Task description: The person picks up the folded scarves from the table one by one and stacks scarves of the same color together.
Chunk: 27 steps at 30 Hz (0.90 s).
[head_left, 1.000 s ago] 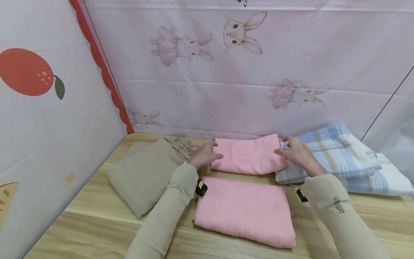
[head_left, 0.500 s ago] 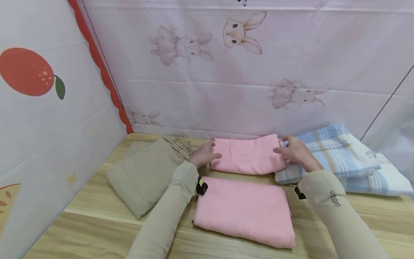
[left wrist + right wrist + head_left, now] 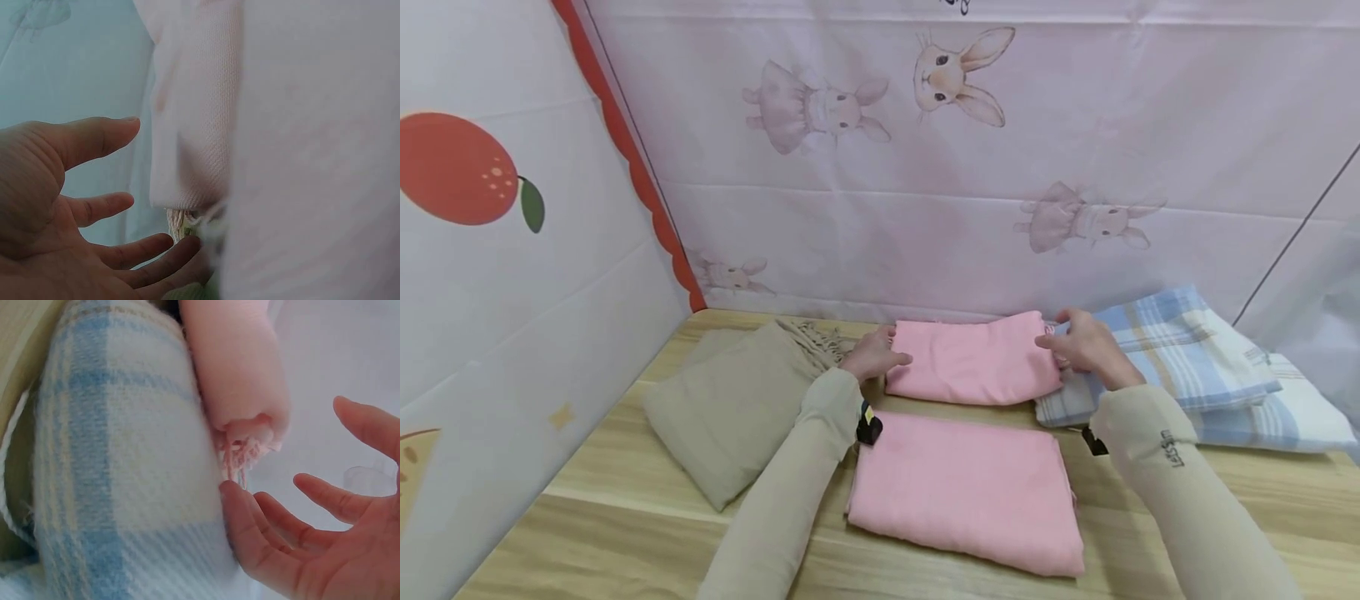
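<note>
Two bare hands are bracketing the far pink bundle (image 3: 973, 358) in my head view, one at each short end. It's a folded cloth lying at the back of the wooden table (image 3: 625, 550), just in front of the bunny-print backdrop (image 3: 947, 192).

Left hand (image 3: 872, 354): thumb and fingers loosely spread, nothing gripped. In the left wrist cam the thumb stands off the cloth while the lower fingertips are right by the fringe at that end; can't tell if they're touching. Right hand (image 3: 1086, 342): same deal, fingers relaxed and apart, holding nothing, fingertips next to the pink fringe (image 3: 236, 456) and the blue plaid cloth (image 3: 125, 456). Contact there is hard to call too.

Handling guess from out here: light, soft and floppy, nothing fragile. It looks thick enough to keep its shape if supported, but I'd bet the middle sags and the folds slide. I'd take hold low at both ends, fingers under the bottom layer and thumbs on top, and skip the fringe since loose threads pull out. Watch the right side: plaid sits snug against the bundle, easy to snag. The near pink cloth (image 3: 966, 492) lies closer to me, beige cloth (image 3: 737, 400) off left.
</note>
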Available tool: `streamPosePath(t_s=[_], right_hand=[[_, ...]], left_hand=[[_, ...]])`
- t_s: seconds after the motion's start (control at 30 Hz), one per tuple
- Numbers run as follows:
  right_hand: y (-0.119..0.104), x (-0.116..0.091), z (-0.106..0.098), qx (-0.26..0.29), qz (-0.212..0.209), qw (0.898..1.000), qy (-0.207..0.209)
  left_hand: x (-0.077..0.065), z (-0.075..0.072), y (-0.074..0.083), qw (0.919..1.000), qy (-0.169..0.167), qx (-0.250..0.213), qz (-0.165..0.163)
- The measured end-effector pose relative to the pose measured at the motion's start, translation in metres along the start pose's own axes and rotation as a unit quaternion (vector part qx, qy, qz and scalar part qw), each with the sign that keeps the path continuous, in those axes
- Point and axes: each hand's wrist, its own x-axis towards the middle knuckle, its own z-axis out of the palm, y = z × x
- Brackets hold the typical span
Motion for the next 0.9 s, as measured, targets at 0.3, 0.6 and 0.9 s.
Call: streamPosePath(t_s=[0.3, 0.6, 0.9], right_hand=[[-0.002, 0.007, 0.001, 0.036, 0.03, 0.998, -0.033], [-0.001, 0.012, 0.008, 0.029, 0.023, 0.999, -0.037], [0.001, 0.019, 0.021, 0.0, -0.007, 0.999, -0.035]], left_hand=[[0.008, 0.0, -0.001, 1.0, -0.008, -0.004, 0.0], [0.012, 0.001, 0.001, 0.9989, -0.013, -0.045, -0.001], [0.018, 0.004, 0.0, 0.9959, -0.012, -0.089, -0.01]])
